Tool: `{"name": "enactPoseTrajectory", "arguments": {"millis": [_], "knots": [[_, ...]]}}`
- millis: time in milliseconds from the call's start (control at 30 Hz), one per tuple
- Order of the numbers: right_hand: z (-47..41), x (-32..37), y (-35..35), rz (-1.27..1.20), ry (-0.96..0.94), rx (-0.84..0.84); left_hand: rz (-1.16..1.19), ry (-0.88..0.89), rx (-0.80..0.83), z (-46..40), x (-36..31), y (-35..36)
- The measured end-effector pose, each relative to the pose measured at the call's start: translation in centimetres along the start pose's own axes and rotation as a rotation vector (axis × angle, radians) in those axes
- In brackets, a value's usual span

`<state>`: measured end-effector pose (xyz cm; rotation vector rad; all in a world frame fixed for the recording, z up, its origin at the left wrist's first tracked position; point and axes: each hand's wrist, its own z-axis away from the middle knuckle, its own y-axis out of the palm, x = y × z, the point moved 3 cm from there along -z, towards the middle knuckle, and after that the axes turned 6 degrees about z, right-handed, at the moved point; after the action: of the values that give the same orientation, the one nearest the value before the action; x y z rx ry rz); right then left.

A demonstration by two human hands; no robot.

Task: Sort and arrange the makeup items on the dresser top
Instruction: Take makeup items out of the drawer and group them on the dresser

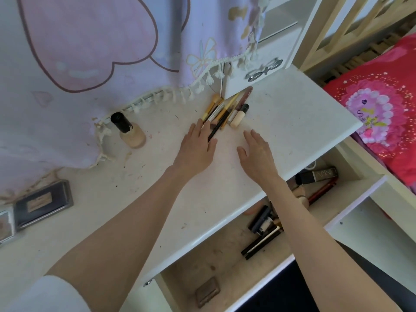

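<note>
Grip: neither hand holds anything. Left hand [198,146] lies flat with straight fingers, its fingertips at the near end of the brush pile [221,111], touching or just beside a black pencil [213,131]; right hand [256,152] hovers or rests spread on the dresser top [292,122], just right of the pile.
Task things: brushes, tubes and a small cream bottle [239,115] lie bunched at the far edge against a white box [254,73]; a black-capped foundation bottle [129,131] stands apart to the left; two compacts [44,204] sit at the near left.
Drawer: open drawer [225,262] below right holds more tubes and pencils.
Risk, pencil: a flat push may roll it out of line.
Risk, edge: round items nudged right or near could drop into the drawer.
Risk, bottle: a sweeping left arm could topple it.
</note>
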<state>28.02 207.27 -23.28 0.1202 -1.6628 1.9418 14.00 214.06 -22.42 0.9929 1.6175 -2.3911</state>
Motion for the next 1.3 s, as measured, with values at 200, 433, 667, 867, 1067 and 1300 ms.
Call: {"name": "enactPoseTrajectory", "arguments": {"millis": [200, 433, 667, 867, 1067, 1300], "knots": [[9.2, -1.6, 1.0, -0.063, -0.069, -0.095, -0.020, 0.173, -0.098, 9.4, -1.5, 2.4], [15.2, -4.9, 3.4, 0.148, -0.152, -0.017, 0.034, 0.375, -0.016, 21.5, -2.5, 8.1], [13.9, -7.9, 6.4, 0.552, -0.149, 0.521, 0.182, -0.279, 0.539, 25.4, 3.9, 14.7], [13.4, -7.5, 8.6, 0.725, -0.238, 0.665, 0.297, -0.377, 0.694, 25.1, 4.8, 15.6], [13.1, -6.9, 9.6, 0.825, -0.281, 0.757, 0.309, -0.416, 0.669, 24.6, 4.8, 15.5], [12.5, -6.1, 9.9, 0.881, -0.359, 0.742, 0.352, -0.431, 0.559, 24.7, 5.9, 15.6]]}}
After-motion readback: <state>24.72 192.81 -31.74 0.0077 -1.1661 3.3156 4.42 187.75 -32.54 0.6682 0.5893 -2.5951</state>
